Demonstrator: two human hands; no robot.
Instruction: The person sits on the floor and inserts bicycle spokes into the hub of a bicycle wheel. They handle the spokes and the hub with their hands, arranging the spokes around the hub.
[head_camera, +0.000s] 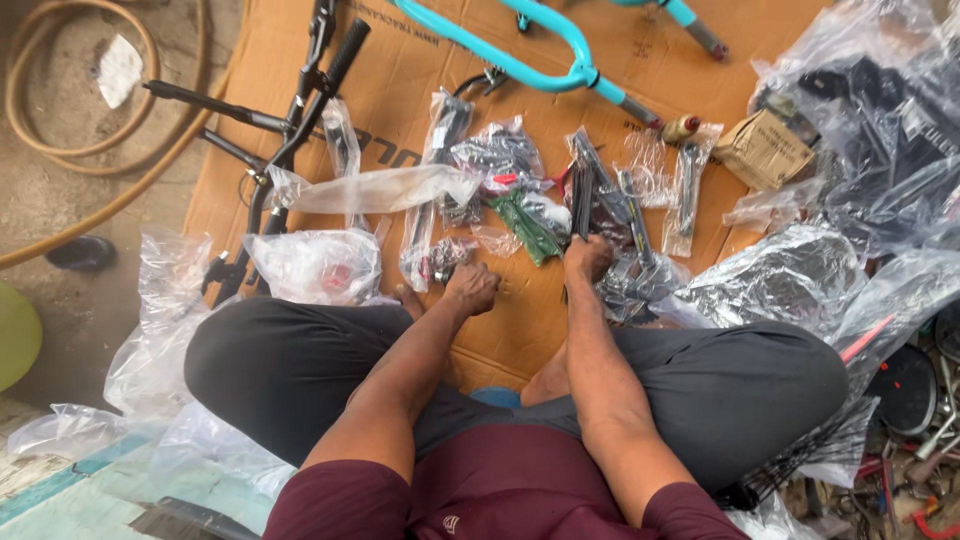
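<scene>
I sit cross-legged on a flattened cardboard sheet (520, 320). My left hand (470, 287) is closed on a small metal part next to a little clear bag (447, 255). My right hand (588, 256) grips a long dark tool or part (583, 195) that stands up out of a clear plastic bag (640, 280). Several small bags of bicycle parts (500, 160) lie in a row just beyond both hands, one of them holding green pieces (528, 225).
A turquoise bicycle frame (530, 60) lies at the top. Black handlebars (300, 110) rest at the left. A small brown box (765, 150) and big crumpled plastic bags (880, 150) fill the right. A tan hose (90, 150) coils on the floor at left.
</scene>
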